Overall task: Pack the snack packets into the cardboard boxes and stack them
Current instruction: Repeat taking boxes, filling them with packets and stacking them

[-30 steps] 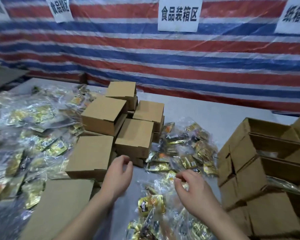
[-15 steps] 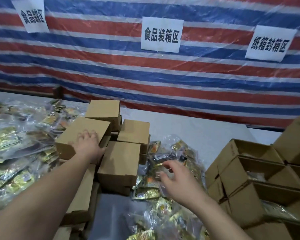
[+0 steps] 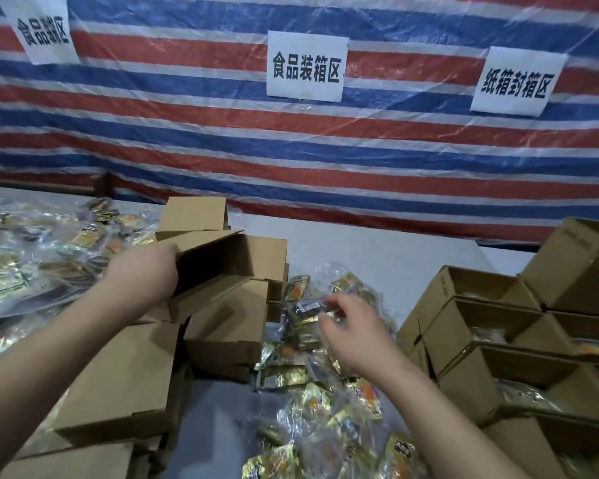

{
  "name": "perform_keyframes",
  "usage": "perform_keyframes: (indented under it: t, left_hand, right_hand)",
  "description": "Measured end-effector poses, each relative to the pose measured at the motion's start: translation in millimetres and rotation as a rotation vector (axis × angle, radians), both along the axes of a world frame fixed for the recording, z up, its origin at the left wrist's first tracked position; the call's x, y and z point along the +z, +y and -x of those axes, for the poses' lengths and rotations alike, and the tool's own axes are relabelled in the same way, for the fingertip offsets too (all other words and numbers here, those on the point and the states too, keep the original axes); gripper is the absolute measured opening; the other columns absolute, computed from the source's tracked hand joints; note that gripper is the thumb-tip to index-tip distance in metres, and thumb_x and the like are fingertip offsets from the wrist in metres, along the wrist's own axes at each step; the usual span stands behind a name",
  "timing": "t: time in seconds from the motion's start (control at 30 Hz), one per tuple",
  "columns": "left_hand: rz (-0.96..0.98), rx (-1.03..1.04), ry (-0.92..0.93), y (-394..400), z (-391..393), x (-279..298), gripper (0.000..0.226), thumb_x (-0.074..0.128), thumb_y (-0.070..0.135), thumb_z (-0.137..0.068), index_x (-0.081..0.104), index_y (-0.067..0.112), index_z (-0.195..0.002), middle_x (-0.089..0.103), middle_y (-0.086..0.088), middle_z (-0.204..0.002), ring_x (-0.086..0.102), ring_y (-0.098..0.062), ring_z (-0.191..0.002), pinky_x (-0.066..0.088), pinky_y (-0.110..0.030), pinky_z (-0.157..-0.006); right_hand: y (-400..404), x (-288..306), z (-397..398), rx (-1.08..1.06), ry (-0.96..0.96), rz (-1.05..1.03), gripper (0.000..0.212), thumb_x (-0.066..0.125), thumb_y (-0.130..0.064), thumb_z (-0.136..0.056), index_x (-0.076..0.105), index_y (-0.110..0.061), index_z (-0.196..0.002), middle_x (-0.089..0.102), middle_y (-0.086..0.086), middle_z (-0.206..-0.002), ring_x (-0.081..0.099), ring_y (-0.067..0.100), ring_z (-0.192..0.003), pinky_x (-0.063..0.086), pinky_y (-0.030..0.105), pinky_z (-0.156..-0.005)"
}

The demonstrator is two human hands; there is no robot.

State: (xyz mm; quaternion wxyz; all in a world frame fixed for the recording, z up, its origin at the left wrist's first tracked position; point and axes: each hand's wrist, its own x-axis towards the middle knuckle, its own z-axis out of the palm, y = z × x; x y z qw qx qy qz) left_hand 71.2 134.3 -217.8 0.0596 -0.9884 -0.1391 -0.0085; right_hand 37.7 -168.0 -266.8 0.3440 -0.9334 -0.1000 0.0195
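Cardboard box [image 3: 222, 264] tilts open in my left hand [image 3: 146, 267] above the pile while my right hand [image 3: 351, 326] pinches a snack packet [image 3: 308, 309] whose slick wrap could slip.

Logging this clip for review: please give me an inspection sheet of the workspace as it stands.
Surface: grey table, largely covered.
Job's things: open box lifted off the closed boxes; snack packets heaped at centre and left; open packed boxes stacked right.
Clutter: nothing seen.
Hands: left hand grips the open box; right hand over the packets, grasp unclear.
Cables: nothing seen.
Surroundings: striped tarp with three paper signs.
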Motion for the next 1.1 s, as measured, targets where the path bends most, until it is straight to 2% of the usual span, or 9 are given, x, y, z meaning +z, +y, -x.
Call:
perform_keyframes:
  t: [0.13, 0.2, 0.33, 0.43, 0.53, 0.77, 0.87, 0.97, 1.1]
  left_hand:
    - [0.306, -0.198, -0.055, -51.5, 43.4, 36.2, 0.027, 0.047, 0.023, -0.101, 0.065, 0.023, -0.121, 0.067, -0.005, -0.115, 0.061, -0.022, -0.104, 0.050, -0.033, -0.084]
    - [0.461, -0.295, 0.014, -77.8, 58.0, 32.1, 0.023, 0.049, 0.027, -0.101, 0.065, 0.031, -0.117, 0.065, 0.003, -0.110, 0.060, -0.011, -0.096, 0.048, -0.024, -0.077]
    - [0.758, -0.422, 0.232, -125.6, 71.7, -16.4, 0.016, 0.051, 0.030, -0.101, 0.064, 0.033, -0.109, 0.064, 0.010, -0.100, 0.058, -0.005, -0.090, 0.048, -0.025, -0.075]
    - [0.790, -0.479, 0.282, -150.1, 81.2, -58.0, 0.018, 0.051, 0.030, -0.101, 0.067, 0.024, -0.106, 0.065, 0.007, -0.097, 0.059, -0.012, -0.091, 0.048, -0.029, -0.077]
    - [0.778, -0.523, 0.297, -166.3, 89.9, -95.9, 0.019, 0.053, 0.029, -0.100, 0.067, 0.018, -0.098, 0.064, 0.004, -0.091, 0.059, -0.015, -0.086, 0.048, -0.032, -0.075]
    - [0.894, -0.426, 0.398, -186.4, 121.0, -190.3, 0.023, 0.058, 0.036, -0.097, 0.070, 0.018, -0.106, 0.065, 0.007, -0.098, 0.059, -0.011, -0.093, 0.043, -0.019, -0.073]
    - [1.137, -0.178, 0.352, -178.1, 131.8, -223.6, 0.031, 0.047, 0.045, -0.101, 0.063, 0.022, -0.111, 0.066, 0.005, -0.108, 0.061, -0.011, -0.098, 0.053, -0.033, -0.088]
    - [0.910, -0.056, 0.262, -151.4, 129.9, -260.9, 0.030, 0.043, 0.030, -0.104, 0.053, 0.017, -0.129, 0.061, -0.007, -0.131, 0.059, -0.021, -0.115, 0.049, -0.035, -0.096]
    - [0.557, -0.173, 0.467, -132.7, 129.3, -306.6, 0.078, 0.060, 0.042, -0.091, 0.020, 0.017, -0.153, 0.030, -0.008, -0.157, 0.039, -0.028, -0.137, 0.039, -0.040, -0.110]
  right_hand:
    - [-12.2, 22.4, 1.5, -0.051, -0.082, -0.124, 0.058, 0.056, -0.041, -0.097, 0.033, -0.030, -0.149, 0.037, -0.009, -0.150, 0.043, 0.014, -0.133, 0.039, 0.042, -0.112]
    - [-23.7, 28.0, 4.2, -0.051, -0.116, -0.106, 0.067, 0.057, -0.043, -0.095, 0.025, -0.033, -0.152, 0.028, -0.010, -0.155, 0.037, 0.015, -0.138, 0.033, 0.042, -0.115]
    - [-54.7, 16.5, 18.4, 0.048, -0.042, 0.260, 0.061, 0.056, -0.035, -0.092, 0.037, -0.026, -0.149, 0.037, -0.002, -0.149, 0.042, 0.021, -0.136, 0.039, 0.040, -0.112]
    - [-79.1, -6.6, 36.0, 0.037, 0.036, 0.420, 0.027, 0.053, -0.026, -0.093, 0.057, -0.023, -0.120, 0.054, 0.001, -0.124, 0.058, 0.023, -0.109, 0.050, 0.038, -0.092]
    - [-99.0, -39.2, 56.9, -0.001, 0.070, 0.449, 0.004, 0.052, -0.024, -0.092, 0.051, -0.025, -0.089, 0.054, -0.005, -0.094, 0.057, 0.017, -0.085, 0.049, 0.034, -0.075]
    - [-114.5, -134.2, 102.3, -0.052, 0.268, 0.411, 0.009, 0.050, -0.019, -0.096, 0.055, -0.024, -0.101, 0.054, -0.004, -0.100, 0.057, 0.015, -0.088, 0.051, 0.032, -0.079]
    - [-118.0, -159.2, 114.8, -0.084, 0.309, 0.389, 0.022, 0.048, -0.015, -0.096, 0.056, -0.019, -0.116, 0.055, 0.000, -0.110, 0.059, 0.019, -0.100, 0.051, 0.038, -0.089]
    - [-122.8, -167.8, 119.2, -0.107, 0.295, 0.357, 0.018, 0.048, -0.018, -0.096, 0.054, -0.021, -0.113, 0.053, -0.002, -0.115, 0.057, 0.017, -0.106, 0.050, 0.038, -0.092]
    - [-124.1, -168.2, 120.3, -0.129, 0.224, 0.382, 0.032, 0.052, -0.025, -0.096, 0.052, -0.024, -0.128, 0.050, -0.006, -0.121, 0.053, 0.012, -0.111, 0.049, 0.034, -0.097]
